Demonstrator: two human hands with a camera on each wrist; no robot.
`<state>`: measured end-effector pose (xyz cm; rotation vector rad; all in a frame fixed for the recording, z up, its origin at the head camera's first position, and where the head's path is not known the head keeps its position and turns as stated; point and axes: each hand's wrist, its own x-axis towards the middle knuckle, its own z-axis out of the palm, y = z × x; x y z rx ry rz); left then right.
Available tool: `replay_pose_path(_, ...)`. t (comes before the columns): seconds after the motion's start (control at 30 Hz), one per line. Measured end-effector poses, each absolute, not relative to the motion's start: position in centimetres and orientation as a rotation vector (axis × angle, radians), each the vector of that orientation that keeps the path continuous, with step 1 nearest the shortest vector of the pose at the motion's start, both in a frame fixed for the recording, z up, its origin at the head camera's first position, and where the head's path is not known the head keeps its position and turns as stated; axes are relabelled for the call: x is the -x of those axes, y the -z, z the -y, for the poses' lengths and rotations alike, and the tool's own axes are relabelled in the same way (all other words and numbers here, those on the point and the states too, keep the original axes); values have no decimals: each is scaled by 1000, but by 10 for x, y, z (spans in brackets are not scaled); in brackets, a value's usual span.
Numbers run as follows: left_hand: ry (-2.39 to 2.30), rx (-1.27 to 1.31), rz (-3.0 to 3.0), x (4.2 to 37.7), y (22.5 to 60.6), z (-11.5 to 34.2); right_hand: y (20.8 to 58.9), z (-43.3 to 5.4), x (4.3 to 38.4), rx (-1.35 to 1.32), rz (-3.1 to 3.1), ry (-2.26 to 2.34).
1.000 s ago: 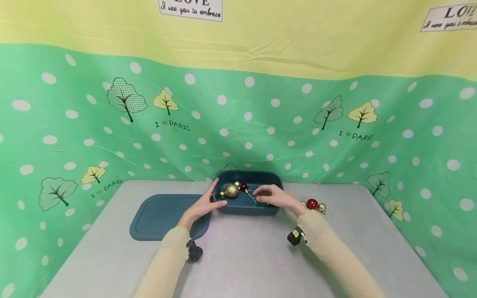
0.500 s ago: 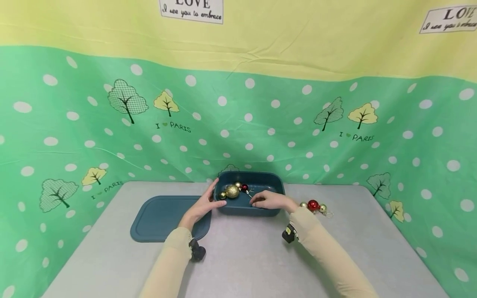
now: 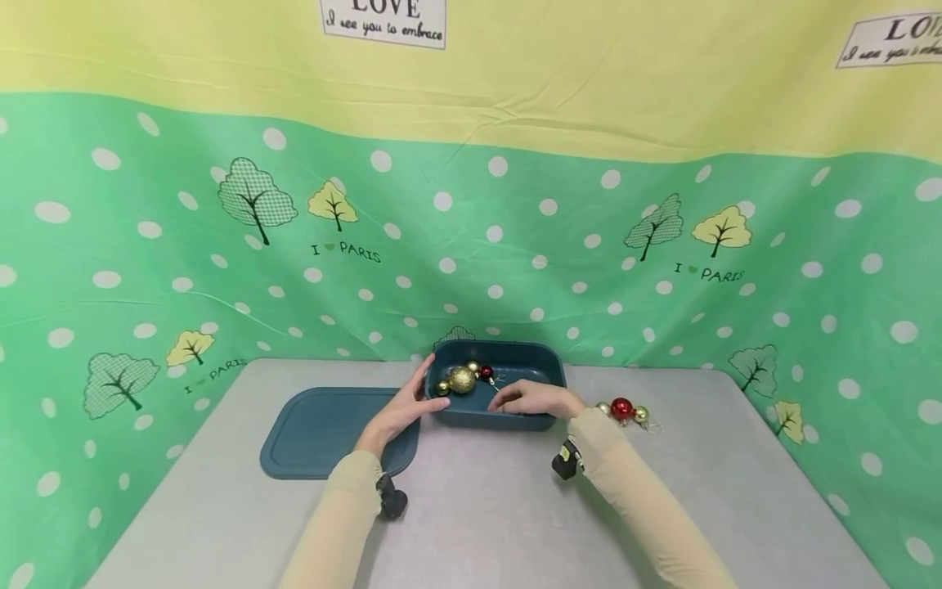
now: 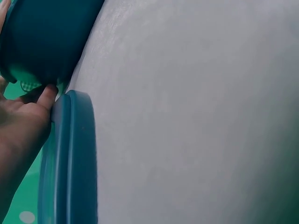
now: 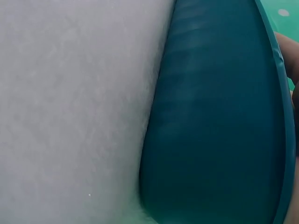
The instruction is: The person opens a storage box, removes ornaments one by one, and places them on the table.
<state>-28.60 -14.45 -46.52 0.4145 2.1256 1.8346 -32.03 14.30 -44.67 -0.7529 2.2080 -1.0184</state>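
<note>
While the sleeves [image 3: 327, 523] ran off the lower edge, the left hand [image 3: 401, 409], fingers straight and spread, touched the left end of the blue box [image 3: 471, 420], its wrist hiding part of the flat lid [image 3: 316, 433]. With bent fingers the right hand [image 3: 533, 399] dipped into the box; whether they gripped anything could not be told, the right wrist view catching only slivers of them. An ornament cluster [image 3: 621, 409] lay on the table [image 3: 478, 507], right of the box. Inside it, towards the left, lay gold balls [image 3: 463, 379] and a small red ball [image 3: 486, 372]. Beyond, the polka-dot cloth [image 3: 471, 245] hung, its rightmost LOVE panel [image 3: 894, 41] cut off.
</note>
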Motion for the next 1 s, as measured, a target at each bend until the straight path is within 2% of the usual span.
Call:
replay_pose_path(0.37,-1806,-424,-2122,285,464,143,453,-148,322,753,-2046,1289)
replay_pose_path(1.0,-1785,-442,-2170,288,467,146,450,-151,322,830,-2108,1382)
